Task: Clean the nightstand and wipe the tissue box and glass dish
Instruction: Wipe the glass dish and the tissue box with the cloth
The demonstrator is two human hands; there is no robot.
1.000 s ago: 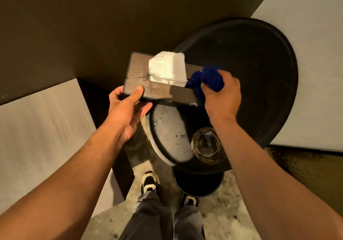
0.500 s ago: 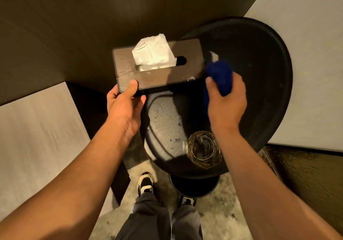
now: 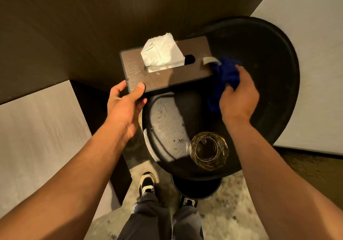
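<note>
The tissue box (image 3: 167,67) is held above the nightstand (image 3: 269,91) by the left hand (image 3: 126,102), gripped at its near corner. A blue cloth (image 3: 225,76), bunched in the right hand (image 3: 239,97), meets the box's right end. Wiping is judged under way; the glass dish (image 3: 208,149) stands on the surface, apparently untouched, smears visible beside it

A dark wood-grain wall panel (image 3: 92,17) fills the top of the view. Pale grey surfaces (image 3: 37,137) flank both sides. Below, black-and-white shoes (image 3: 147,183) and grey trousers (image 3: 152,219) stand on speckled floor (image 3: 228,219).
</note>
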